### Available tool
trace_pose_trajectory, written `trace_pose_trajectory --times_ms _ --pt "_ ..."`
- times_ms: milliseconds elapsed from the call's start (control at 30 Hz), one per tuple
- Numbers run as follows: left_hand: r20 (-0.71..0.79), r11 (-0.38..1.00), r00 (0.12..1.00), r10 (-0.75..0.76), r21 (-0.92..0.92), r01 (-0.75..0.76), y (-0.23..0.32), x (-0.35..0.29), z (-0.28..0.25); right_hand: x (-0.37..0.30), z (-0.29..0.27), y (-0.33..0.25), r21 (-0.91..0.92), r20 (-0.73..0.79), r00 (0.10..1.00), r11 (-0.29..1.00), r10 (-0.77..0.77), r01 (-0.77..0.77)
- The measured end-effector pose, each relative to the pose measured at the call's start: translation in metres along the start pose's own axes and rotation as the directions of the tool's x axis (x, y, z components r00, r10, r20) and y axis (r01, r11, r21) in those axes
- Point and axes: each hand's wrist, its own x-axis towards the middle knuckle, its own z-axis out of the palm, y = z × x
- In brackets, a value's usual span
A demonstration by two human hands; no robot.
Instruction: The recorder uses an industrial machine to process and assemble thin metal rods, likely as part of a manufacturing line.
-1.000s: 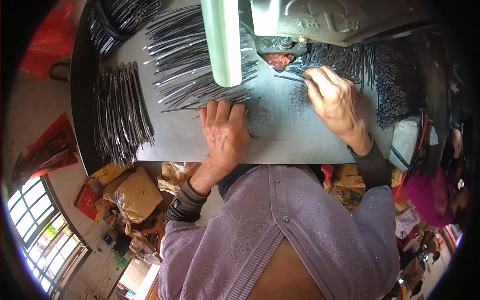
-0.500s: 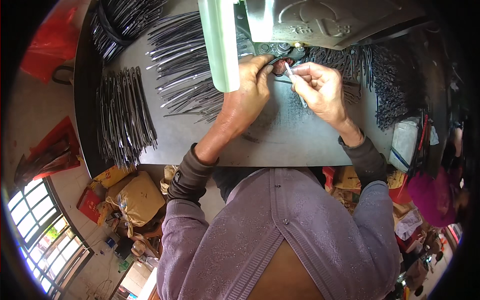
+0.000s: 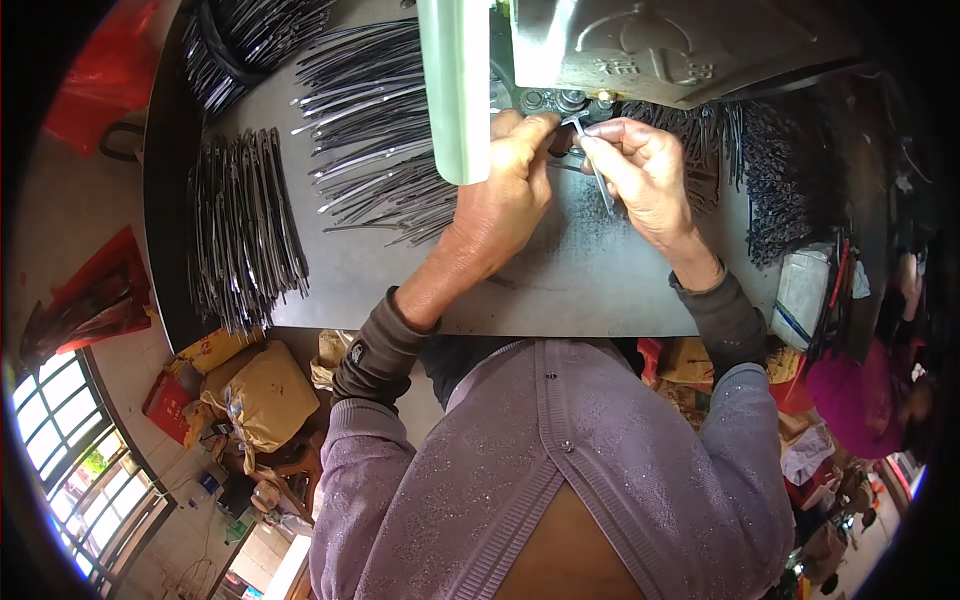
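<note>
Both of my hands are close together at the front of a sewing-machine-like metal machine [image 3: 690,55]. In a pinch between thumb and fingers, my right hand [image 3: 645,180] holds a thin grey strip [image 3: 603,185], its lower end slanting down over the tabletop. The strip's upper end is near the fingertips of my left hand [image 3: 500,205]. That hand is closed, thumb against forefinger; what lies between them is hidden. Round bolts or knobs [image 3: 570,101] sit just above the fingertips. Left of my left hand, a row of dark thin strips [image 3: 375,120] lies fanned out.
A pale translucent bar [image 3: 455,100] hangs in front of the machine. Another strip pile [image 3: 245,230] lies at the table's left, and a bundle [image 3: 245,50] behind it. Dark strips are heaped at right [image 3: 790,180], beside a whitish box [image 3: 803,290]. The metal table [image 3: 540,300] ends before my body.
My left hand has moved slightly right, toward my right hand. The strip's upper end is now near the left fingertips, and the reddish spot between the hands is covered.
</note>
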Motion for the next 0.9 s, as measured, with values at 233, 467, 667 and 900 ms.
trace_pose_trajectory --times_ms 233,467,667,900 --pt "-0.073 0.993 0.991 0.115 0.043 -0.112 -0.004 0.016 0.005 0.014 0.000 -0.003 0.118 -0.024 0.999 0.993 -0.026 0.029" --pt "-0.043 0.998 0.998 0.052 0.022 -0.051 -0.004 0.017 0.005 0.014 -0.001 0.002 0.125 0.010 0.997 0.990 -0.072 0.070" --pt "-0.057 0.998 0.997 0.058 0.013 -0.057 -0.005 0.017 0.004 0.016 0.002 0.003 0.133 0.008 0.995 0.987 -0.097 0.095" --pt "-0.069 0.999 0.996 0.050 0.003 -0.050 -0.007 0.016 0.008 0.015 -0.001 0.005 0.147 0.005 0.997 0.986 -0.076 0.074"
